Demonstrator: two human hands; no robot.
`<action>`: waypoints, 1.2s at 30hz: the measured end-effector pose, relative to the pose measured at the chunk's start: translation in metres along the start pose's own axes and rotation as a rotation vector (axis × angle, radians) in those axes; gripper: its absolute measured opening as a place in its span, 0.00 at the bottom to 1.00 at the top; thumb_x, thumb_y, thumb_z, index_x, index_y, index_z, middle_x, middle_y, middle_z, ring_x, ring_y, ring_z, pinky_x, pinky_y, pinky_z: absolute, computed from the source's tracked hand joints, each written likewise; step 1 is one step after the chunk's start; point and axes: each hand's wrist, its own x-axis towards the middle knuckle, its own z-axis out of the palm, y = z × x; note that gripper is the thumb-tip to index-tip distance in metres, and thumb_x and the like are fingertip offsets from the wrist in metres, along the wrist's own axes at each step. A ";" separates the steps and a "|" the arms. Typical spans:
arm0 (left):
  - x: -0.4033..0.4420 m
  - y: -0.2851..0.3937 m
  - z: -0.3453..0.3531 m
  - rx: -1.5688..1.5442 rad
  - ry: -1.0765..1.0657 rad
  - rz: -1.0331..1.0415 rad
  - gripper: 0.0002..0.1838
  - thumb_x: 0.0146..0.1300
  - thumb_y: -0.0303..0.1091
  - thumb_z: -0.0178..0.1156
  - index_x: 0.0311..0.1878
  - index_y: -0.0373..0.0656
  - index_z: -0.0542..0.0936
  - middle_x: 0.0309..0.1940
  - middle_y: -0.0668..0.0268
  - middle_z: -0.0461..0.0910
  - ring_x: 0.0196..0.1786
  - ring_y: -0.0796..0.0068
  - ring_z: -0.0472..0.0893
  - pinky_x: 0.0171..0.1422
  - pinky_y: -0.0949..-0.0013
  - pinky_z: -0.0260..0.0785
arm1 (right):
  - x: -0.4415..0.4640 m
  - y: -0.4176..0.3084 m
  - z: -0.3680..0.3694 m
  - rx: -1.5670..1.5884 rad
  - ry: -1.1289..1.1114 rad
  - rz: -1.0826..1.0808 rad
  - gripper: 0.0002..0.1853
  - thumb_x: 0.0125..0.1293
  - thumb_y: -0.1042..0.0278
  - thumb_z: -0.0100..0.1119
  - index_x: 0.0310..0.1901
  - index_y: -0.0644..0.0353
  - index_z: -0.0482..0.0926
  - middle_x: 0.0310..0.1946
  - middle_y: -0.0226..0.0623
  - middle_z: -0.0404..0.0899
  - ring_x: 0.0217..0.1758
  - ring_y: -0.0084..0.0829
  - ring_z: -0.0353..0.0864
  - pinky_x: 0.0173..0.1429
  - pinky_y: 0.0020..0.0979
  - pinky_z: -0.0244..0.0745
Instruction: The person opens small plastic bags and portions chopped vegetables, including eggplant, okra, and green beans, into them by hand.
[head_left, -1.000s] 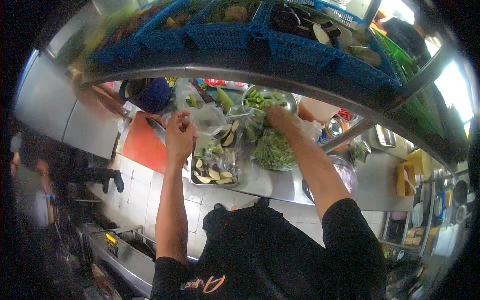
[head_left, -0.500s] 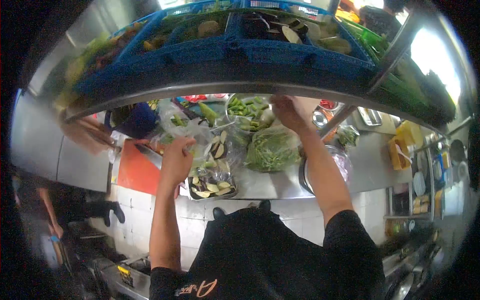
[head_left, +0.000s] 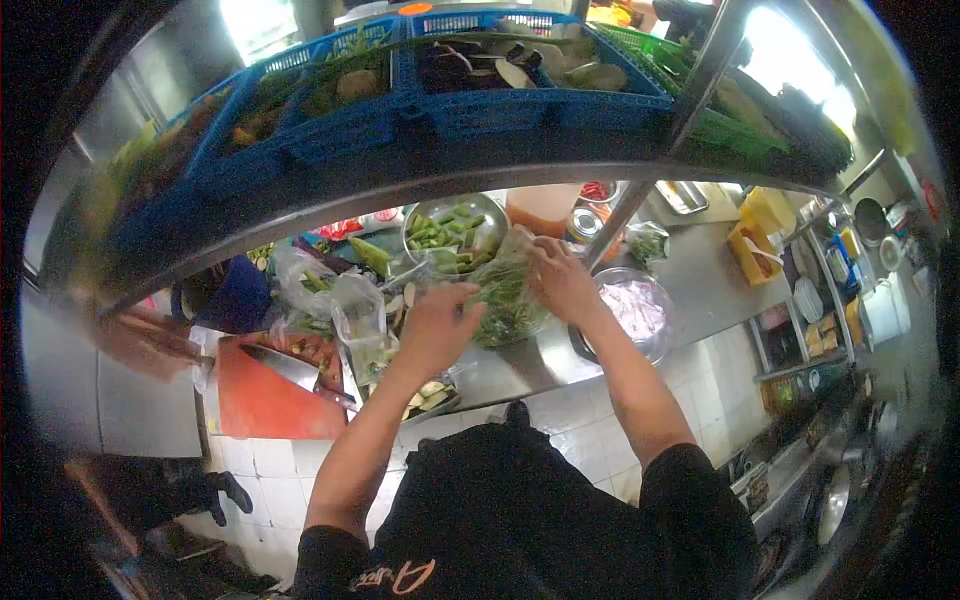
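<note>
A clear plastic bag of shredded green vegetable [head_left: 508, 305] lies on the steel counter between my hands. My right hand [head_left: 562, 280] is closed on the bag's upper right side, fingers gathering the plastic. At the bag's left side is my left hand [head_left: 438, 325], its fingers loosely curved and thumb apart, with nothing visible in them. Behind the bag stands a steel bowl of cut green vegetable pieces [head_left: 455, 232]. Partly hidden under my left forearm is a metal tray with cut eggplant [head_left: 432, 396]. Another plastic bag [head_left: 355, 300] sits left of my left hand.
A knife [head_left: 285, 366] rests on the orange cutting board [head_left: 262, 395], handle toward me. Blue crates [head_left: 540, 108] of vegetables sit on the overhead shelf [head_left: 400, 180]. At right are a bowl with pale purple contents [head_left: 635, 305], a can [head_left: 582, 225] and a yellow container [head_left: 755, 252].
My left hand has moved right, from the other plastic bag to the bag of greens. My right hand has come down from beside the steel bowl onto that bag. The view has shifted.
</note>
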 end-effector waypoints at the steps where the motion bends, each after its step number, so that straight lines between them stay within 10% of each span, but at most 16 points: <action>1: 0.013 -0.013 0.024 -0.019 0.074 0.114 0.17 0.58 0.38 0.55 0.48 0.39 0.77 0.43 0.54 0.76 0.46 0.55 0.76 0.50 0.57 0.69 | 0.001 0.002 -0.002 -0.030 0.062 -0.015 0.07 0.52 0.72 0.55 0.32 0.62 0.78 0.35 0.44 0.77 0.47 0.46 0.75 0.56 0.43 0.68; 4: 0.045 -0.035 0.081 -0.005 0.212 0.366 0.16 0.58 0.37 0.54 0.48 0.41 0.77 0.41 0.54 0.77 0.47 0.54 0.76 0.50 0.56 0.69 | -0.021 0.010 0.011 0.114 -0.422 0.319 0.08 0.55 0.71 0.53 0.36 0.63 0.77 0.31 0.47 0.77 0.40 0.48 0.77 0.49 0.46 0.70; 6: 0.054 -0.039 0.101 0.068 0.152 0.339 0.14 0.57 0.34 0.53 0.46 0.42 0.78 0.40 0.53 0.77 0.46 0.53 0.76 0.51 0.56 0.69 | -0.032 0.008 0.021 0.093 -0.514 -0.086 0.08 0.56 0.71 0.52 0.36 0.63 0.76 0.29 0.48 0.76 0.37 0.50 0.77 0.46 0.47 0.71; 8: 0.059 -0.054 0.114 0.096 0.002 0.220 0.12 0.55 0.32 0.53 0.43 0.43 0.78 0.39 0.52 0.77 0.44 0.52 0.76 0.50 0.55 0.69 | -0.014 -0.017 -0.010 0.155 -0.566 0.070 0.08 0.57 0.70 0.51 0.36 0.64 0.76 0.29 0.50 0.75 0.37 0.51 0.76 0.44 0.45 0.71; 11: 0.055 -0.066 0.108 0.087 -0.060 0.118 0.09 0.53 0.29 0.53 0.37 0.42 0.78 0.36 0.52 0.77 0.42 0.51 0.77 0.49 0.55 0.69 | 0.004 0.003 -0.033 0.220 0.016 0.261 0.09 0.58 0.67 0.51 0.34 0.63 0.78 0.31 0.46 0.76 0.38 0.48 0.76 0.44 0.43 0.72; 14: 0.047 -0.064 0.092 0.011 0.011 0.066 0.06 0.52 0.29 0.54 0.33 0.40 0.78 0.35 0.52 0.77 0.41 0.51 0.76 0.48 0.56 0.69 | -0.012 0.056 0.039 0.151 0.028 -0.194 0.10 0.56 0.67 0.51 0.35 0.60 0.79 0.32 0.42 0.77 0.38 0.44 0.77 0.44 0.41 0.72; 18: 0.037 -0.048 0.071 -0.013 -0.064 -0.113 0.06 0.52 0.29 0.54 0.32 0.40 0.78 0.33 0.52 0.76 0.40 0.51 0.76 0.46 0.57 0.68 | 0.001 0.058 0.083 -0.066 -0.459 0.030 0.14 0.50 0.68 0.53 0.39 0.60 0.79 0.42 0.46 0.77 0.48 0.43 0.76 0.52 0.42 0.70; 21: 0.029 -0.056 0.070 -0.022 -0.013 -0.103 0.06 0.52 0.30 0.55 0.33 0.41 0.77 0.36 0.56 0.77 0.42 0.55 0.76 0.46 0.59 0.68 | 0.016 0.046 0.096 0.016 -0.330 -0.201 0.14 0.48 0.67 0.53 0.36 0.62 0.80 0.38 0.48 0.79 0.46 0.44 0.78 0.51 0.43 0.72; 27: -0.029 -0.019 -0.030 0.463 0.565 0.032 0.15 0.55 0.37 0.56 0.45 0.45 0.78 0.49 0.51 0.71 0.54 0.49 0.70 0.57 0.54 0.62 | 0.033 0.024 0.066 -0.400 -0.880 -0.199 0.15 0.50 0.65 0.54 0.40 0.55 0.80 0.39 0.40 0.81 0.46 0.40 0.79 0.54 0.41 0.72; 36: -0.046 -0.077 -0.079 0.137 0.285 -0.352 0.14 0.59 0.37 0.55 0.45 0.42 0.78 0.44 0.54 0.78 0.49 0.54 0.75 0.55 0.59 0.65 | 0.023 0.034 0.079 -0.255 -0.518 -0.381 0.10 0.46 0.71 0.55 0.33 0.60 0.79 0.34 0.42 0.81 0.44 0.40 0.80 0.46 0.40 0.74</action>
